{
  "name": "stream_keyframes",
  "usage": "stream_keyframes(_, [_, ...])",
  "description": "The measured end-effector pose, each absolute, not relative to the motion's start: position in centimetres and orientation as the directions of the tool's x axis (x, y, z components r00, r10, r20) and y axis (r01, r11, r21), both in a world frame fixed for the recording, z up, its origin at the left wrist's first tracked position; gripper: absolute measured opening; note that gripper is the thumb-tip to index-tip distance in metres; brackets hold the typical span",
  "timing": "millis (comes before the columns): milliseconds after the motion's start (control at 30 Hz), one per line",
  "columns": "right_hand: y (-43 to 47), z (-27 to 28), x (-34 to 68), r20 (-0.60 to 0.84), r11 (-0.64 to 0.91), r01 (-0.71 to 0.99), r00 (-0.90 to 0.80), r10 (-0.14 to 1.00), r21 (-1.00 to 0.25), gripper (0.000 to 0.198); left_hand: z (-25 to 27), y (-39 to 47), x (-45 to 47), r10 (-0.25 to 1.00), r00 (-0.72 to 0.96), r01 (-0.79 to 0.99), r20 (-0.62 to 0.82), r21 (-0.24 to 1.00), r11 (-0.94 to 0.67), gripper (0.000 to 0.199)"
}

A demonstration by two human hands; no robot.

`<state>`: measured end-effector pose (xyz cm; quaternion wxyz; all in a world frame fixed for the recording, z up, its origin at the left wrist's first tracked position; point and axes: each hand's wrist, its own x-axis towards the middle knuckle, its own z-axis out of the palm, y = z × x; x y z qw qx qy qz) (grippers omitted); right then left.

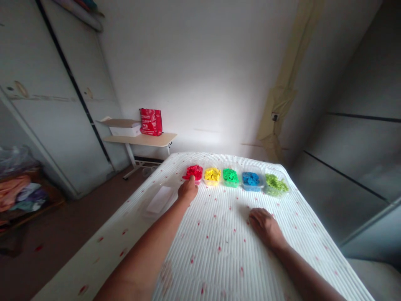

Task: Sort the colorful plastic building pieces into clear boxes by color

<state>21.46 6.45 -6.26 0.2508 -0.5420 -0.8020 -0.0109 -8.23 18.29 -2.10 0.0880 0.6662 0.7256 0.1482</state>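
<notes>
My left hand (188,190) reaches to the front of a clear plastic tub of small red pieces (194,170). Its thumb and fingers look pinched together at the tub's near edge, and what lies between them is hidden. Resting on the white ribbed cover, my right hand (265,223) has its fingers curled, with nothing visible in them. To the right of the red tub, in a row, stand tubs of yellow pieces (212,174), green pieces (231,175), blue pieces (251,179) and light green pieces (276,182).
A clear tray with a whitish flat block (160,200) lies left of my left forearm. Beyond the cover's far left corner, a small table (153,140) bears a red bag (151,122) and a white box (125,130). Walls and cabinets (56,104) surround the surface.
</notes>
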Motion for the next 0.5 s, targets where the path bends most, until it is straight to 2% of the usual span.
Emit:
stream_keyframes(200, [6.5, -6.2, 21.3, 0.43, 0.423, 0.868, -0.289, 0.855, -0.259, 0.02, -1.7, 18.9, -7.5, 0.981, -0.183, 0.939, 0.069, 0.307, 0.153, 0.029])
stream_keyframes(500, [6.3, -5.9, 21.1, 0.451, 0.424, 0.871, -0.284, 0.846, -0.249, 0.019, 3.4, 20.2, -8.6, 0.965, -0.237, 0.929, 0.11, 0.317, 0.192, 0.036])
